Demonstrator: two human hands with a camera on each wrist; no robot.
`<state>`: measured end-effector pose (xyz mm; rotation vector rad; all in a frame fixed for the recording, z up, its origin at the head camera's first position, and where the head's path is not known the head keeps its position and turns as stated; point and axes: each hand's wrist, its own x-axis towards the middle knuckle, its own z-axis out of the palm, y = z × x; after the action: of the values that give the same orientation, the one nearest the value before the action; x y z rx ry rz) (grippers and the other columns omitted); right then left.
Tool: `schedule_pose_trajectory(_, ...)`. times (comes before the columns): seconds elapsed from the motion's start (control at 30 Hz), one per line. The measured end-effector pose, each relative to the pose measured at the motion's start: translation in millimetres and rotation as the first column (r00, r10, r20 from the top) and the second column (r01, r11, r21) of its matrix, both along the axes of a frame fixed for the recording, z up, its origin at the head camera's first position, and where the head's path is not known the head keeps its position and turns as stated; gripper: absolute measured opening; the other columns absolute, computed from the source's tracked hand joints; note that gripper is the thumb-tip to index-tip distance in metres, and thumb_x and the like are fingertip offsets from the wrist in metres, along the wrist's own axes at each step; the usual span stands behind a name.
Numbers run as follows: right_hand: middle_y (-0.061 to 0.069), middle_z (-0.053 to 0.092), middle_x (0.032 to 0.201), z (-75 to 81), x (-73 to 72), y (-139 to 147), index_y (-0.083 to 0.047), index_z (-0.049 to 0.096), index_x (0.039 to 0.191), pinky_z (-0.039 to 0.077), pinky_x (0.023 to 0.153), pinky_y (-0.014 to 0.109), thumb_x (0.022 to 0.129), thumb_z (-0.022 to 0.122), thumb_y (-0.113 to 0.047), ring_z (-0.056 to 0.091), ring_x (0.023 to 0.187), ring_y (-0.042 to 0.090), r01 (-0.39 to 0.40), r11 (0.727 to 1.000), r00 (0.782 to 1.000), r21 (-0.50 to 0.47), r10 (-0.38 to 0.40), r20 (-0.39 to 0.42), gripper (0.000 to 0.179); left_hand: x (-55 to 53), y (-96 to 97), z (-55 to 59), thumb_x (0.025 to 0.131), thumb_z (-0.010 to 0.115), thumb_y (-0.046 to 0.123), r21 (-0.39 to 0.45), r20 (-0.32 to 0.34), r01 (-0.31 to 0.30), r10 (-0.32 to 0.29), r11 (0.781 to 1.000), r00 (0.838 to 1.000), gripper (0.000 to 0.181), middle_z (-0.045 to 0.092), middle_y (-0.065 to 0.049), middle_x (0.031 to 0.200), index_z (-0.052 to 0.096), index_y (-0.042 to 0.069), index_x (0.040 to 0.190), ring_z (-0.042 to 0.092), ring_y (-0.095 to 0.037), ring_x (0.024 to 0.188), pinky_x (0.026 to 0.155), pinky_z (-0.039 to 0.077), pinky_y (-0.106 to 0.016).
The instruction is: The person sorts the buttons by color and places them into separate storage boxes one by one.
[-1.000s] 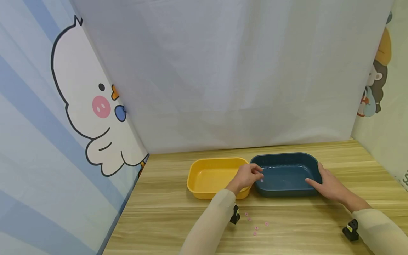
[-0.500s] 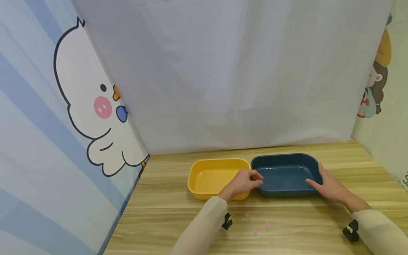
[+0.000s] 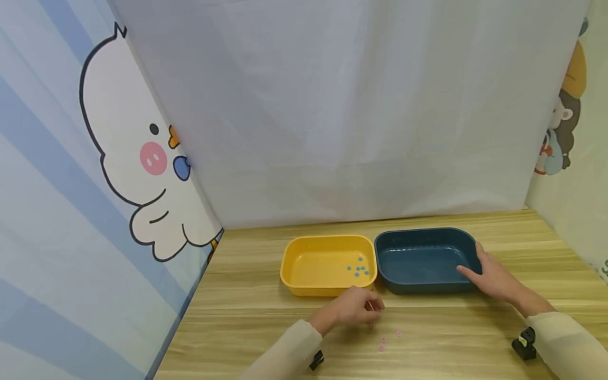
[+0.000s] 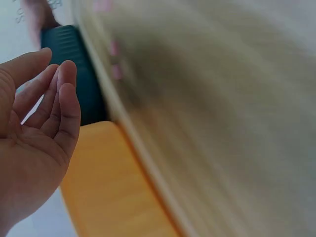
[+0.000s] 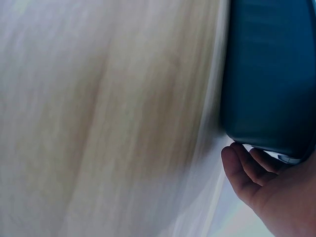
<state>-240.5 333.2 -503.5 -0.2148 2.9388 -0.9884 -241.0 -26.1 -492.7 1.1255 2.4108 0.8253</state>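
Note:
My left hand is over the table in front of the yellow tray. Its fingers are loosely bent with nothing between them, as the left hand also shows in the left wrist view. Just under the fingertips lies a small pink ring, and several more pink rings are scattered nearer me. At the right end of the dark blue tray, my right hand holds the rim, thumb over the inside and fingers along the outer end wall.
Several small blue pieces lie in the right part of the yellow tray. Both trays stand side by side on the wooden table. A white curtain hangs behind the table, with printed panels to the left and right.
My left hand, earlier at the blue tray's left rim with a small pinkish piece at its fingertips, has come back toward me, uncovering the blue pieces. The right hand has stayed put.

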Motion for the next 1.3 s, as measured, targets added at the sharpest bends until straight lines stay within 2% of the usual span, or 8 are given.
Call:
schedule_pose_trajectory(0.07, 0.049, 0.005, 0.139, 0.4, -0.2, 0, 0.018, -0.009, 0.14, 0.018, 0.095, 0.07, 0.096, 0.051, -0.043, 0.013, 0.125, 0.063, 0.001, 1.0, 1.0, 0.0, -0.001, 0.001, 0.097, 1.7, -3.2, -4.5, 0.087, 0.067, 0.009, -0.033, -0.02, 0.013, -0.013, 0.999, 1.0, 0.014, 0.067, 0.006, 0.084, 0.07, 0.005, 0.1, 0.057, 0.006, 0.072, 0.066, 0.045, -0.01)
schedule_pose_trajectory(0.13, 0.049, 0.006, 0.139, 0.5, -0.5, 0, 0.018, -0.009, 0.14, 0.018, 0.095, 0.07, 0.096, 0.051, -0.043, 0.013, 0.125, 0.063, 0.003, 1.0, 1.0, 0.004, -0.003, 0.001, 0.097, 2.8, -6.0, -7.7, 0.086, 0.069, 0.011, -0.074, -0.079, 0.029, -0.034, 0.997, 0.996, 0.013, 0.067, 0.006, 0.086, 0.07, 0.006, 0.098, 0.055, 0.006, 0.073, 0.066, 0.044, -0.009)
schedule_pose_trajectory(0.3, 0.049, 0.007, 0.138, 0.8, -0.4, 0, 0.019, -0.008, 0.14, 0.019, 0.095, 0.07, 0.096, 0.051, -0.044, 0.013, 0.124, 0.063, 0.004, 1.0, 1.0, 0.011, -0.004, -0.002, 0.097, 3.8, -10.4, -14.6, 0.087, 0.07, 0.02, -0.179, -0.227, 0.045, -0.086, 0.983, 0.97, 0.014, 0.061, 0.007, 0.083, 0.071, 0.01, 0.096, 0.051, 0.003, 0.072, 0.065, 0.04, -0.008)
schedule_pose_trajectory(0.37, 0.049, 0.007, 0.138, 0.8, 0.1, 0, 0.019, -0.008, 0.14, 0.019, 0.095, 0.07, 0.096, 0.051, -0.045, 0.013, 0.124, 0.063, 0.004, 1.0, 1.0, 0.01, -0.004, 0.0, 0.097, 3.7, -11.2, -17.5, 0.087, 0.07, 0.021, -0.2, -0.254, 0.035, -0.087, 0.979, 0.963, 0.014, 0.059, 0.007, 0.083, 0.071, 0.01, 0.096, 0.05, 0.003, 0.072, 0.065, 0.04, -0.008)
schedule_pose_trajectory(0.67, 0.048, 0.004, 0.139, 2.3, 0.2, -1, 0.018, -0.01, 0.141, 0.017, 0.096, 0.07, 0.096, 0.05, -0.043, 0.011, 0.125, 0.063, -0.004, 1.0, 1.0, -0.013, 0.004, 0.007, 0.096, 1.0, -11.5, -23.7, 0.085, 0.07, 0.013, -0.193, -0.287, -0.026, -0.031, 0.981, 0.957, 0.008, 0.063, 0.007, 0.083, 0.072, 0.011, 0.093, 0.053, 0.002, 0.073, 0.066, 0.041, -0.009)
schedule_pose_trajectory(0.93, 0.049, 0.004, 0.139, 0.8, 0.8, 1, 0.018, -0.01, 0.14, 0.018, 0.096, 0.069, 0.096, 0.05, -0.044, 0.012, 0.125, 0.063, -0.003, 1.0, 1.0, -0.008, 0.003, 0.002, 0.097, 1.0, -11.0, -23.8, 0.083, 0.073, 0.013, -0.198, -0.277, -0.021, -0.036, 0.98, 0.96, 0.002, 0.059, 0.01, 0.077, 0.071, 0.015, 0.084, 0.05, 0.003, 0.069, 0.062, 0.04, -0.009)
schedule_pose_trajectory(1.2, 0.049, 0.005, 0.138, 1.0, 0.2, 1, 0.018, -0.01, 0.14, 0.019, 0.095, 0.07, 0.097, 0.05, -0.044, 0.013, 0.124, 0.063, -0.004, 1.0, 1.0, -0.003, 0.004, -0.004, 0.096, 0.0, -11.0, -24.4, 0.083, 0.073, 0.016, -0.219, -0.325, -0.012, -0.062, 0.976, 0.944, 0.004, 0.059, 0.013, 0.074, 0.071, 0.018, 0.08, 0.049, 0.005, 0.068, 0.062, 0.038, -0.007)
schedule_pose_trajectory(1.3, 0.05, 0.007, 0.138, 0.1, -0.2, 0, 0.018, -0.009, 0.14, 0.019, 0.095, 0.07, 0.096, 0.05, -0.044, 0.014, 0.124, 0.063, 0.001, 1.0, 1.0, 0.008, -0.001, 0.0, 0.097, -1.0, -10.2, -24.3, 0.084, 0.073, 0.017, -0.229, -0.303, -0.012, -0.059, 0.973, 0.951, 0.004, 0.059, 0.014, 0.073, 0.071, 0.017, 0.08, 0.048, 0.006, 0.066, 0.061, 0.038, -0.008)
